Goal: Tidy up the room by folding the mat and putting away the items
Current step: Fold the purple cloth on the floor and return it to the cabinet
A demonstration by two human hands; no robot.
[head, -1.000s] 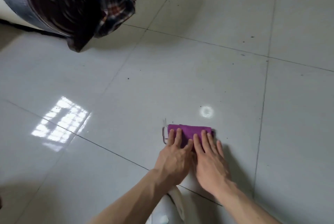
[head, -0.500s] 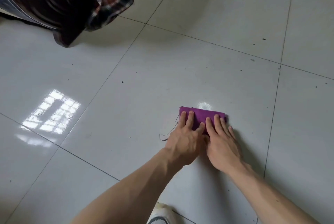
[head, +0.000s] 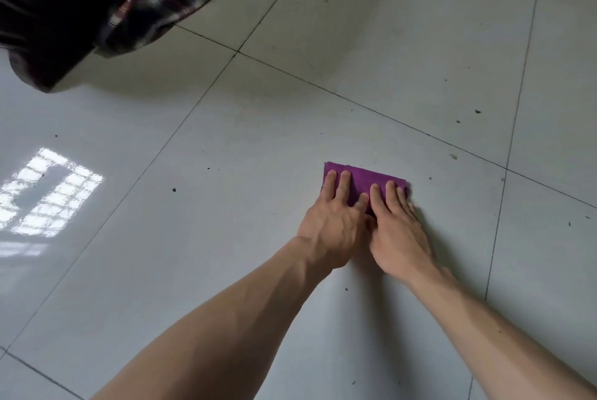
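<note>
The mat (head: 366, 177), folded small on the floor (head: 226, 238), looks light, limp and apt to unfold or slide on glossy tile, so it is best pinched across its stacked edges; the left hand (head: 332, 222) and right hand (head: 397, 228) press it flat, side by side, fingers straight.

Lit by soft, cool daylight, moderately bright. Glares white in a barred window reflection (head: 48, 196) on the glossy floor (head: 200, 238), far left. Throws a faint shadow right of the right hand (head: 400, 231), a broader one beneath the dark cloth heap (head: 58, 11). Sharp at centre, motion-smeared top left.
</note>
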